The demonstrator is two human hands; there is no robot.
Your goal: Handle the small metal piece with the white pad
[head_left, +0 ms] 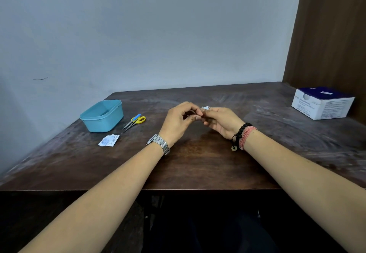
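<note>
Right between the two hands, above the middle of the tabletop (198, 165), sits a small white packet (206, 107), only a corner of it showing past the fingers. The left hand (179, 121) has its fingers curled, thumb and forefinger pinching at the packet's near edge; a metal watch (159, 143) sits on that wrist. The right hand (222, 123) also curls around the packet from the other side, its fingertips meeting those of the left, and it wears a black bead bracelet (240, 132) beside a band of pink thread (247, 136). What the packet holds is too small to tell.

Off to the left lies a pair of scissors (134, 122) with yellow and blue handles, blades closed and pointing toward the near edge. Just beyond them stands an open light-blue plastic tub (102, 117). Nearer than the tub, a torn white wrapper (109, 140) lies flat. Far to the right, near a brown wooden panel, rests a white and dark-blue box (322, 103) with printed text.
</note>
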